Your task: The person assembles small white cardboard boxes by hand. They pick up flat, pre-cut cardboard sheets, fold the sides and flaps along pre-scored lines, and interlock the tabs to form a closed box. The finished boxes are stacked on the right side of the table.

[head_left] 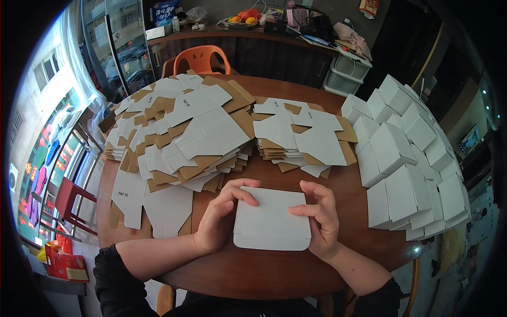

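Observation:
A white cardboard box (272, 222) sits between my two hands, close to the near side of the table. Its smooth top panel faces up, with rounded corners on the near edge. My left hand (221, 214) grips its left side, fingertips lying over the top near the far corner. On the opposite side my right hand (321, 219) clasps the box, with one finger reaching onto the top and another raised off it. The sides and underside of the box are hidden from view.
Flat die-cut cardboard blanks, white and brown, lie in a large heap (211, 132) at left and a smaller stack (298, 129) beyond the box. Made-up white boxes (393, 148) are piled on the right. An orange chair (202, 57) stands across the wooden table (253, 274).

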Motion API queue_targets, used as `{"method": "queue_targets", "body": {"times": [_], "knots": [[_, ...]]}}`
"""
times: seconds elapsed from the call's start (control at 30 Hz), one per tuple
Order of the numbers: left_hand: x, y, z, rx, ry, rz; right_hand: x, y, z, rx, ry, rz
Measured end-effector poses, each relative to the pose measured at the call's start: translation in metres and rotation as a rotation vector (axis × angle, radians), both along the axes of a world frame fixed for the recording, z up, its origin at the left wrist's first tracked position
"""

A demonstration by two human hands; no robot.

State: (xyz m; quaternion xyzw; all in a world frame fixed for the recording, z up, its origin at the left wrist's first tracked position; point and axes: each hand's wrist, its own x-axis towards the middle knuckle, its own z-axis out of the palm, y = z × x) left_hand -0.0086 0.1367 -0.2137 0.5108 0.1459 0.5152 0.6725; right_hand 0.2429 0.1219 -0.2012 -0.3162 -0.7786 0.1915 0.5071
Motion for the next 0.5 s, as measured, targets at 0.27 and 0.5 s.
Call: {"method": "queue_targets", "body": {"times": [0.27,0.5], "knots": [[0.003,-0.002,0.001,-0.004,0.163,0.049,0.006,-0.001,0.006,-0.075,0.028,0.08],[0.001,-0.001,-0.001,0.033,0.256,0.034,0.005,-0.001,0.013,-0.03,-0.096,0.056]]}}
